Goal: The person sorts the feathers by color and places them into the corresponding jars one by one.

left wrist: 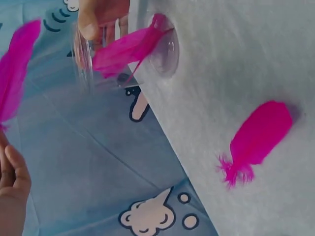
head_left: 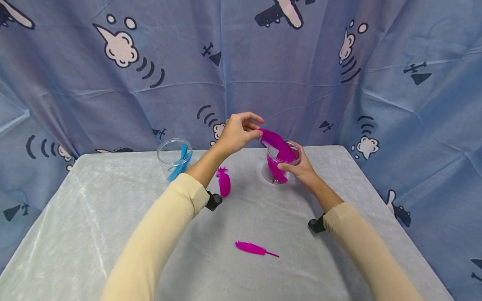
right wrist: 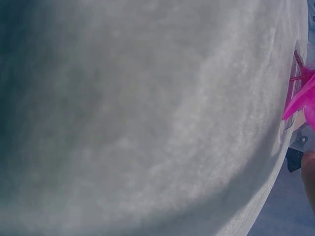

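My left hand [head_left: 241, 133] pinches a magenta feather [head_left: 272, 138] by one end, and the feather slants down toward the mouth of a clear jar [head_left: 269, 174]. Around the jar's right side, near the rim, my right hand [head_left: 302, 167] grips it. Magenta feathers [head_left: 278, 169] stand inside that jar, also visible through its wall in the left wrist view. On the table, below the left hand, lies another magenta feather [head_left: 224, 184]. Only a thumb edge [right wrist: 309, 172] and part of the jar's feathers [right wrist: 304, 96] show in the right wrist view.
A second clear jar [head_left: 162, 157] with blue feathers [head_left: 180, 164] stands at the back left of the grey cloth-covered table [head_left: 301, 267]. One slim magenta feather [head_left: 251, 248] lies near the front. A blue patterned curtain [head_left: 241, 75] hangs behind the table.
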`<state>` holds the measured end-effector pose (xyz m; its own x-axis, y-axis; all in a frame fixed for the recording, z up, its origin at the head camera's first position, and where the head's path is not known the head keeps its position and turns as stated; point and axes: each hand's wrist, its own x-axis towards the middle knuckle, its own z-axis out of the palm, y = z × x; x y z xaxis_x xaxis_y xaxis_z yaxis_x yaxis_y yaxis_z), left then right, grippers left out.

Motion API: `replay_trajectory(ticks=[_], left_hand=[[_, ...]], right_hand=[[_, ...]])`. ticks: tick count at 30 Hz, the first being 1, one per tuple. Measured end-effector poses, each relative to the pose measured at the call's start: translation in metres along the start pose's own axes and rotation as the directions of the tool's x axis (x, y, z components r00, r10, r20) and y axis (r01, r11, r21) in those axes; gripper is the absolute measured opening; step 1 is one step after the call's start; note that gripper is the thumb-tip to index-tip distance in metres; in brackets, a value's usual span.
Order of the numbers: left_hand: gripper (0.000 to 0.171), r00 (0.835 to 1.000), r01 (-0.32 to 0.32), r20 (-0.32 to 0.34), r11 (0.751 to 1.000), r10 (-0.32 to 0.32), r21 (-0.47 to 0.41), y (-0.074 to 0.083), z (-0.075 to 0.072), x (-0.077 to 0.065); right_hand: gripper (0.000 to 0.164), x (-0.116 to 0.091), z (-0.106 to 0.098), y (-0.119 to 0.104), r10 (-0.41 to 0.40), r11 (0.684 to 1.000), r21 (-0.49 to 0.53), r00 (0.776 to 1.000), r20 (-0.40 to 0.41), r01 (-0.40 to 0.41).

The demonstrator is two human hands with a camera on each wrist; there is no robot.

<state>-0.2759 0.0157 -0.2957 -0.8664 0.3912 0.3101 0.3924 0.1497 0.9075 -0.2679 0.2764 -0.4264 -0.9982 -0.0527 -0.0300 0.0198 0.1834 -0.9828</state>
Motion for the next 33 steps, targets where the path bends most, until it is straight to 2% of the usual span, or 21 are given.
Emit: replay_trajectory(ticks=[5, 11, 24, 33], left_hand=[[0.019, 0.993, -0.013, -0.121, 1.000, 0.013, 0.003, -0.002, 0.008, 0.004], [0.021, 0.980, -0.007, -0.197, 1.000, 0.012, 0.022, -0.007, 0.019, 0.005], [0.016, 0.977, 0.019, -0.212, 0.994, 0.005, 0.111, -0.023, 0.043, 0.007], [0.014, 0.987, 0.003, -0.162, 0.990, 0.019, 0.139, -0.030, 0.059, 0.005]], right_hand=[[0.095, -0.001, -0.001, 0.002, 0.014, 1.000, -0.025, 1.000, -0.001, -0.014], [0.094, -0.001, -0.002, 0.002, 0.015, 1.000, -0.016, 1.000, 0.007, -0.015], [0.094, 0.000, 0.001, 0.002, 0.017, 1.000, -0.017, 1.000, 0.010, -0.017], [0.093, -0.002, 0.002, -0.002, -0.001, 1.000, 0.019, 1.000, 0.009, 0.001]])
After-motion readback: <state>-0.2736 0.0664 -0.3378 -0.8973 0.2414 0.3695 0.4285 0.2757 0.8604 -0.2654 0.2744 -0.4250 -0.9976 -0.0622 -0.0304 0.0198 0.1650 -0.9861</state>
